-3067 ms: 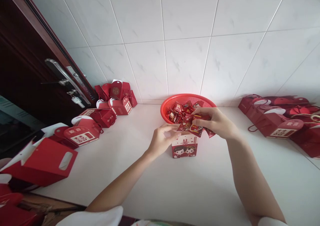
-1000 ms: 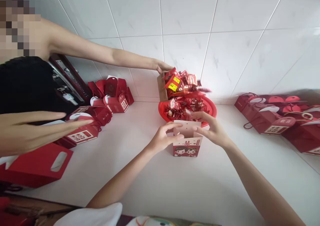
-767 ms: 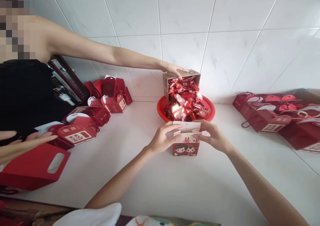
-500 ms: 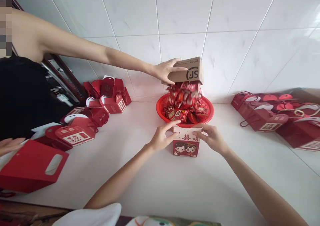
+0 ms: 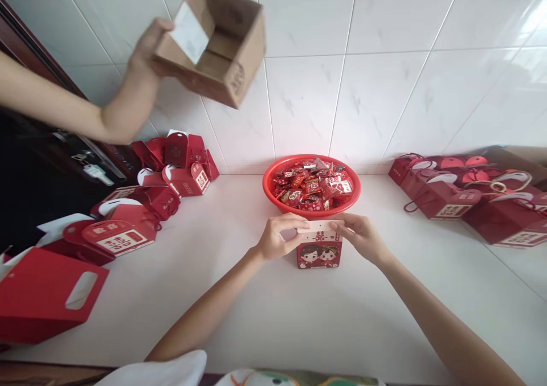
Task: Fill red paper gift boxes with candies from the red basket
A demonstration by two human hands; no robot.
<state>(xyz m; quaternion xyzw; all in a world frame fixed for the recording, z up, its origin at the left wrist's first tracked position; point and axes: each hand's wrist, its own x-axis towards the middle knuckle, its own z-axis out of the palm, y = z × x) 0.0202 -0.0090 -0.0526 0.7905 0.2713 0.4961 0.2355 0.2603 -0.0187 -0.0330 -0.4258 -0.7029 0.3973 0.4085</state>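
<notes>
A small red-and-white box [image 5: 319, 255] printed with two cartoon figures stands upright on the white table [image 5: 265, 317]. My left hand [image 5: 280, 236] pinches the left end of its pale top flap. At the right end of that flap, my right hand [image 5: 361, 235] grips with thumb and fingers. Just behind the box, a red plastic basket [image 5: 268, 189] holds several red-wrapped candies [image 5: 314, 185].
At the upper left, another person's hand [image 5: 149, 38] holds a cardboard box [image 5: 241, 61] with its open side showing. Red gift boxes [image 5: 123, 229] line the left side; more red boxes [image 5: 453, 201] stand at the right. A tiled wall [image 5: 384, 107] rises behind.
The other person's arm has swung up and left with the cardboard box, now emptied. The falling candies have settled in the basket. My hands stay on the small box's flap.
</notes>
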